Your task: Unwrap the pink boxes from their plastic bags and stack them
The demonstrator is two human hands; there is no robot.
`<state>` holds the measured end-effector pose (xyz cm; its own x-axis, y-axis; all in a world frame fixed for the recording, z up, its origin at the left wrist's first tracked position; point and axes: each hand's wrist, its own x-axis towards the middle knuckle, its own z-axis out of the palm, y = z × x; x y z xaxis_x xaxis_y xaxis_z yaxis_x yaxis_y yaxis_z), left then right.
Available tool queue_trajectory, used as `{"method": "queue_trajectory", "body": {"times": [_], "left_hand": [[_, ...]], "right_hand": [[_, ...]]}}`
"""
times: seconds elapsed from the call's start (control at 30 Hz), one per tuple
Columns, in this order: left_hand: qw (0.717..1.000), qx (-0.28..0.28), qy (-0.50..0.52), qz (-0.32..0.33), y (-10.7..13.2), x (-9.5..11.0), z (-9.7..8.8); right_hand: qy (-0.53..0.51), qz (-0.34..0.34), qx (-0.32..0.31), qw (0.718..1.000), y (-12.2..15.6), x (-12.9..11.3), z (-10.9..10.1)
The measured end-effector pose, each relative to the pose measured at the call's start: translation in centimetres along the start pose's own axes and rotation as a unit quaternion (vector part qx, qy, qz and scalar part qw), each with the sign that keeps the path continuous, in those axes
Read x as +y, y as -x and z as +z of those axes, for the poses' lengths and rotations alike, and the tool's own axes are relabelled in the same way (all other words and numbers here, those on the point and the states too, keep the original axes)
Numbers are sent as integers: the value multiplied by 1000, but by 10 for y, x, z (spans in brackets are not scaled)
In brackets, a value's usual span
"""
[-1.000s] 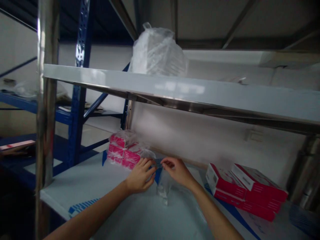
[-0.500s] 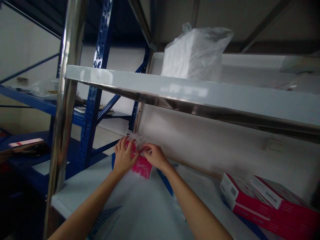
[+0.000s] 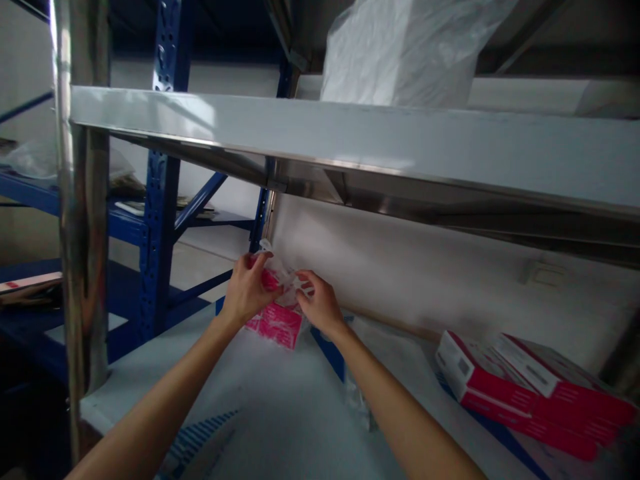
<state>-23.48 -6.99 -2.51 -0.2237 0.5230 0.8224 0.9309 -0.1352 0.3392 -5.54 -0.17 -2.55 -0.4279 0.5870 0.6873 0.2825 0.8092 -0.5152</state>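
**Two hands, one bag between them**

Both hands are closed on a bag of pink packs (image 3: 277, 323), which is found low over the lower shelf (image 3: 280, 413), near its back left corner. The left hand (image 3: 247, 293) is set at about 10 o'clock from the packs and the right hand (image 3: 320, 307) at about 2 o'clock, so neither is the nearer. The clear plastic top of the bag is gathered between them. The left fingers (image 3: 257, 267) are curled over it, and the right fingers (image 3: 305, 280) are pinched on it. The packs hang toward 6 o'clock from the fingers, with their long axis laid roughly from 9 to 3. Whether the bag touches the shelf cannot be told. Red and white boxes (image 3: 525, 393) are stacked well apart at 3 o'clock.
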Motion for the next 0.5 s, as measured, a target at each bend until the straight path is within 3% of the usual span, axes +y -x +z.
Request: {"method": "queue_trajectory", "body": {"times": [0.13, 0.23, 0.37, 0.43, 0.5], "left_hand": [[991, -40, 122, 38, 6, 41, -12], [970, -110, 208, 66, 16, 79, -12], [926, -203, 296, 115, 40, 132, -2], [900, -234, 331, 161, 51, 154, 8], [861, -279, 378, 195, 58, 169, 22]], "right_hand": [[-77, 143, 81, 983, 20, 21, -58], [-217, 249, 68, 941, 50, 29, -108], [-326, 299, 11, 897, 104, 23, -165], [-320, 317, 15, 892, 130, 19, -188], [-275, 319, 37, 906, 153, 20, -209]]}}
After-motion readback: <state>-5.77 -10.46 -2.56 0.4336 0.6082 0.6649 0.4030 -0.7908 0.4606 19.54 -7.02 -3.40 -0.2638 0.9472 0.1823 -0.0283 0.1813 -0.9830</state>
